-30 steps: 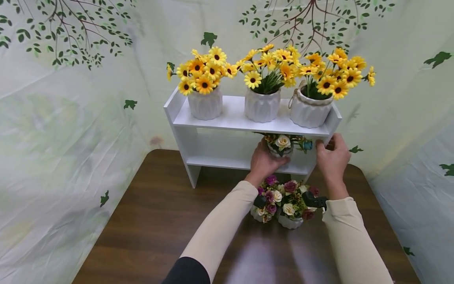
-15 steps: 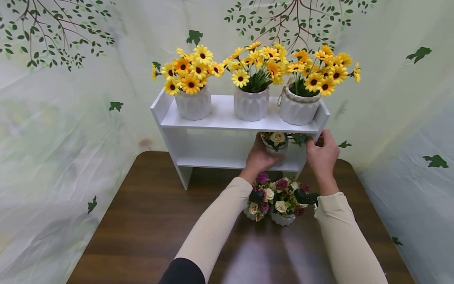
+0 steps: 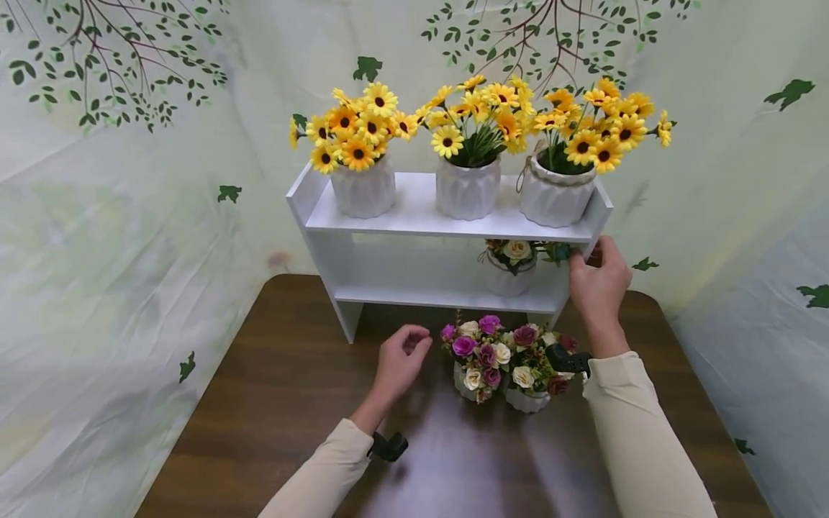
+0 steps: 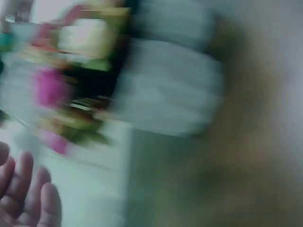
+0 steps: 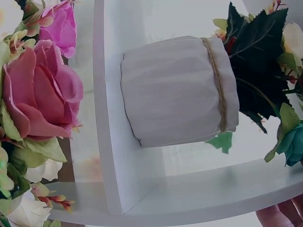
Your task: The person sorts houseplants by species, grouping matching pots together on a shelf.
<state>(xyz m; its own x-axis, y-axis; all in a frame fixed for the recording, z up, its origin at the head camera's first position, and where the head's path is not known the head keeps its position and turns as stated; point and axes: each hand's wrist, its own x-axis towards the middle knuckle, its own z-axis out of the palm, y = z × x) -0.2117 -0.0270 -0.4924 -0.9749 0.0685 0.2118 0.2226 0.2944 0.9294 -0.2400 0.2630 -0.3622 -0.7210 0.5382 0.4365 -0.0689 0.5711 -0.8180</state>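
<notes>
My left hand (image 3: 400, 363) is over the table, left of the two rose pots, its fingers loosely bent around nothing. In the left wrist view its fingers (image 4: 31, 189) show near blurred flowers. My right hand (image 3: 602, 284) grips the right side panel of the white shelf (image 3: 401, 295), thumb on the inner side. On the lower level stands a white flowerpot (image 3: 510, 279) with a cream rose and a teal flower; the right wrist view shows this pot (image 5: 180, 92) upright on the board, twine around its rim. Two pots, one of purple roses (image 3: 476, 352) and one of maroon roses (image 3: 527, 396), stand before the shelf.
Three white pots of yellow daisies, left (image 3: 364, 188), middle (image 3: 468, 191) and right (image 3: 557, 194), stand on the top level. The brown table (image 3: 272, 424) carries everything. A cloth backdrop (image 3: 129, 288) with printed leaves hangs behind and at the sides.
The left hand has let go of the cream-rose pot on the lower level and moved down and left over the table. The right hand stays on the side panel.
</notes>
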